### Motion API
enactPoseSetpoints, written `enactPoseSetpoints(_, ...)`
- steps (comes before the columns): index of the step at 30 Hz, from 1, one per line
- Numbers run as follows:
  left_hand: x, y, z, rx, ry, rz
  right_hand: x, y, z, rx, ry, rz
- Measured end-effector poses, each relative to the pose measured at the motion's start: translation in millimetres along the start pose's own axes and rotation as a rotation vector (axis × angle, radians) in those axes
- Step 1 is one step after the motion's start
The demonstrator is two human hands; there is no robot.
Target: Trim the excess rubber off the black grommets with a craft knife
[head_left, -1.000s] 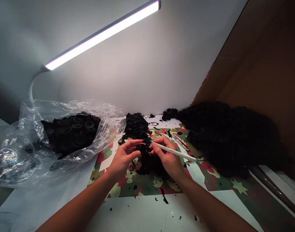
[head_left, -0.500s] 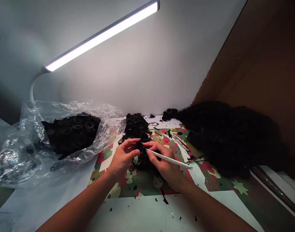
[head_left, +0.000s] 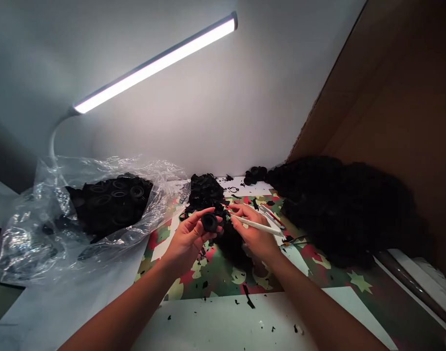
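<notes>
Between the fingertips and thumb of my left hand (head_left: 188,239) is a small round black rubber part (head_left: 209,222), its hollow face turned towards me. My right hand (head_left: 254,233) is closed on a slim white pen-like tool (head_left: 257,224), which slants down to the right; its tip is too small to make out. The tool's tip end is a short way right of the rubber part, apart from it. Behind my hands lies a heap of black rubber scraps (head_left: 207,189).
An open clear plastic bag (head_left: 32,243) of black round parts (head_left: 115,202) sits left. A large dark pile (head_left: 339,209) fills the right, beside cardboard (head_left: 387,97). Red-and-white tools (head_left: 272,217) lie on the camouflage-patterned sheet (head_left: 223,278). A lamp (head_left: 157,66) shines above.
My right hand has drawn the white tool away to the right from the rubber part. My left hand has turned the part so its hollow face shows. The view has shifted slightly.
</notes>
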State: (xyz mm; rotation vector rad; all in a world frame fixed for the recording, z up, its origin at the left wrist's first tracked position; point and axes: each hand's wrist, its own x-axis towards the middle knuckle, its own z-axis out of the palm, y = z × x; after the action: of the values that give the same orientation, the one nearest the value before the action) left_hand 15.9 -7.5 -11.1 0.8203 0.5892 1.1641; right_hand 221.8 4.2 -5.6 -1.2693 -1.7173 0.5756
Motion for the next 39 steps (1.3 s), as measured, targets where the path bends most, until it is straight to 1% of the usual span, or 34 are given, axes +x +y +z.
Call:
enactPoseSetpoints(3,-0.2,0.8,2.0,-0.048,-0.004,-0.026,-6.7,-14.0,2.6,0.043,0.101,-0.058)
enactPoseSetpoints(5,-0.5,2.2,3.7,-0.068,0.002,-0.040,-11.3,-20.3,2.4,0.058,0.136,-0.041)
enactPoseSetpoints(7,-0.7,3.7,5.0,-0.076,0.015,-0.050,-15.2,-22.8,1.2,0.084,0.140,-0.007)
enactPoseSetpoints(9,-0.4,3.8,4.8,-0.063,0.032,-0.051,-18.4,-22.3,0.4,0.111,0.120,-0.003)
enactPoseSetpoints(10,-0.1,3.0,4.1,-0.046,0.039,-0.048,-19.8,-21.6,0.6,0.111,0.097,-0.024)
enactPoseSetpoints(14,0.8,-5.1,-1.4,0.122,0.042,-0.035,-22.5,-21.6,5.0,0.052,-0.046,-0.216)
enactPoseSetpoints(15,0.4,-7.2,-2.3,0.187,0.034,-0.023,-22.6,-22.9,6.6,0.053,-0.073,-0.235)
enactPoseSetpoints(16,-0.4,-9.0,-2.7,0.267,0.028,0.004,-22.3,-24.5,8.1,0.069,-0.087,-0.220)
enactPoseSetpoints(17,-1.4,-10.0,-2.3,0.367,0.029,0.053,-22.0,-26.2,9.3,0.100,-0.094,-0.169)
enactPoseSetpoints(21,-7.2,-7.8,4.1,0.823,0.126,0.397,-21.1,-30.4,11.2,0.328,-0.131,0.134)
enactPoseSetpoints(22,-8.5,-6.5,5.9,0.890,0.147,0.463,-21.3,-30.7,11.2,0.388,-0.149,0.188)
enactPoseSetpoints(23,-9.5,-5.2,7.3,0.923,0.155,0.498,-21.6,-30.7,11.2,0.439,-0.171,0.234)
enactPoseSetpoints(24,-10.2,-4.2,8.3,0.919,0.160,0.502,-21.9,-30.7,11.1,0.478,-0.191,0.270)
enactPoseSetpoints(25,-10.5,-3.5,8.8,0.883,0.159,0.472,-22.4,-30.7,11.0,0.508,-0.206,0.299)
enactPoseSetpoints(27,-9.9,-3.6,8.5,0.733,0.153,0.331,-23.3,-31.2,11.0,0.561,-0.223,0.340)
enactPoseSetpoints(29,-8.0,-5.3,7.2,0.536,0.132,0.174,-24.4,-32.0,11.4,0.619,-0.232,0.365)
enactPoseSetpoints(31,-5.4,-8.1,5.8,0.363,0.095,0.090,-25.5,-32.7,12.1,0.680,-0.246,0.391)
enactPoseSetpoints(33,-3.3,-10.9,5.0,0.238,0.061,0.074,-26.3,-33.2,12.7,0.717,-0.262,0.401)
enactPoseSetpoints(35,-2.3,-13.0,4.8,0.161,0.042,0.068,-26.4,-34.2,12.8,0.729,-0.263,0.400)
enactPoseSetpoints(39,-2.4,-13.8,3.6,0.152,0.041,0.071,-25.1,-38.0,10.9,0.707,-0.261,0.403)
